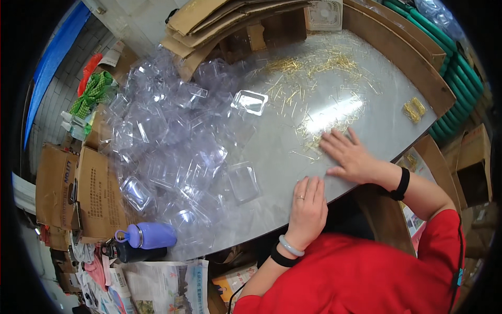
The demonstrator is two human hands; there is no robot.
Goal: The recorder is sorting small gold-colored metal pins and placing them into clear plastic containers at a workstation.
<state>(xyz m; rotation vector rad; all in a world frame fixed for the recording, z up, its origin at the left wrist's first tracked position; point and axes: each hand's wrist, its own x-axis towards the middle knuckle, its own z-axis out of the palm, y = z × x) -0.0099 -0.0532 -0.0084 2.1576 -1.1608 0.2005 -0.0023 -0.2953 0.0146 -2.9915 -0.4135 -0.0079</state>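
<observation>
- Head view, nearest: the person's red shirt fills the lower edge, both forearms reaching onto a grey tabletop.
- Left hand: laid palm down near the table's near edge, fingers straight and close together, gripping nothing that shows. It wears a ring, with a pale bangle and a black band at the wrist.
- Right hand: flat, palm down, fingers slightly spread, at the near border of the scattered gold pins. No grasp shows; whatever lies under the palm is hidden. Another black band circles this wrist.
- Left of the person, a newspaper lies below the table's edge; a purple bottle lies on its side just beside a black bottle.
- Gold pins spread from the right hand toward the far side, thickest there; a gold bundle sits apart near the right edge.
- Clear plastic boxes heap over the table's left half, beside a brown carton.
- Farthest: stacked cardboard, a white fan and, at right, ribbed green hoses.
</observation>
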